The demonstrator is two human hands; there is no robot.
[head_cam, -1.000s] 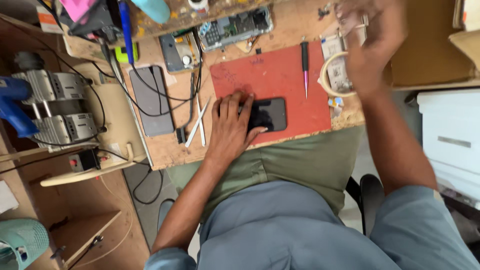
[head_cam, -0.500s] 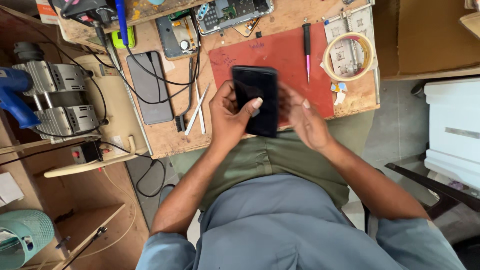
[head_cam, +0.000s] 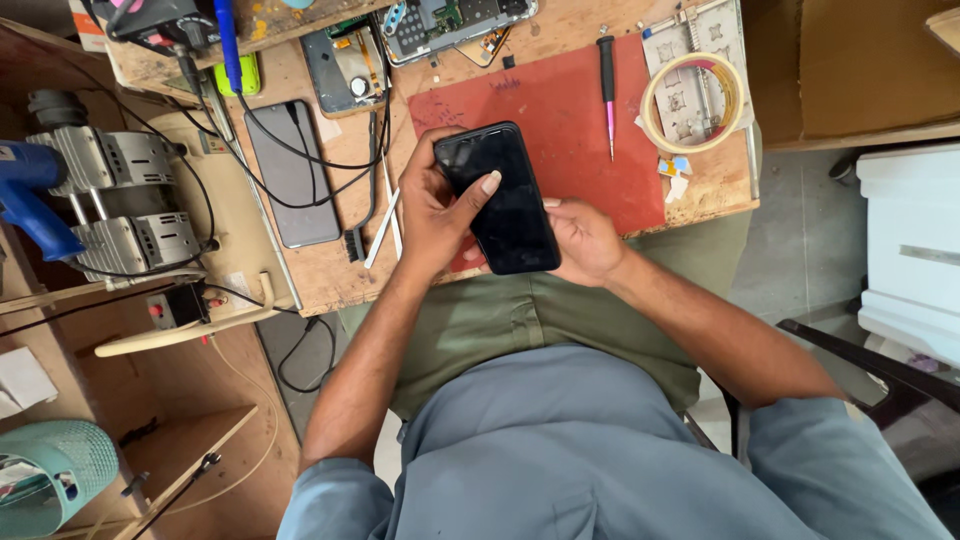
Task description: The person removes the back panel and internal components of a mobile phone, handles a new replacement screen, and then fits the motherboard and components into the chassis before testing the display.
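Both hands are closed on one black phone (head_cam: 505, 205), which is held dark side up above the near edge of the surface (head_cam: 720, 185). By the left hand (head_cam: 435, 215) the phone's left edge is gripped, with the thumb laid across the dark glass. By the right hand (head_cam: 585, 240) the lower right corner is cupped from below, so most of its fingers are hidden under the phone. The phone is held above a red mat (head_cam: 570, 130), whose near left part is covered by phone and hands.

On the mat, beyond the phone, a screwdriver (head_cam: 607, 85) with a black handle and pink shaft is laid. To the right of the mat a roll of tape (head_cam: 692, 102) is rested on a pale metal frame (head_cam: 725, 30), with small blue and white scraps (head_cam: 675, 175) beside it. At the far edge an opened phone (head_cam: 455, 20) with exposed circuitry is seen. A grey phone (head_cam: 292, 170) is laid flat to the left, crossed by black cables (head_cam: 330, 160); past it, a second grey device (head_cam: 345, 65) is laid. A white strip and tweezers (head_cam: 385, 225) are lying just beside the left hand. Further left, a grey machine (head_cam: 120, 200) and a blue tool handle (head_cam: 30, 195) are placed on a side shelf, and a teal container (head_cam: 55, 470) is seen below. White boxes (head_cam: 910, 240) are stacked at the right.
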